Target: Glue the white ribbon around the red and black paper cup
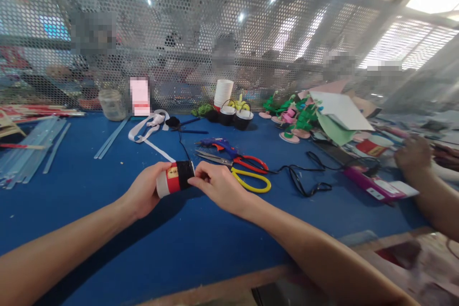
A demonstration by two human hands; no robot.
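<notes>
My left hand (145, 193) is closed around a small paper cup (174, 178) lying on its side, white at the base, red in the middle and black at the rim end. My right hand (218, 186) pinches the black end of that same cup with thumb and fingertips. Both hands hover just above the blue table (179, 248). A white ribbon (148, 129) trails from behind the cup towards the back.
Yellow and red scissors (247, 172) and a blue glue gun (218, 144) with black cable lie right of my hands. Clear strips (32, 153) lie left, a jar (112, 103), stacked cups (223, 93) and black buckets (234, 115) at the mesh screen. Another person's hand (414, 155) rests at right.
</notes>
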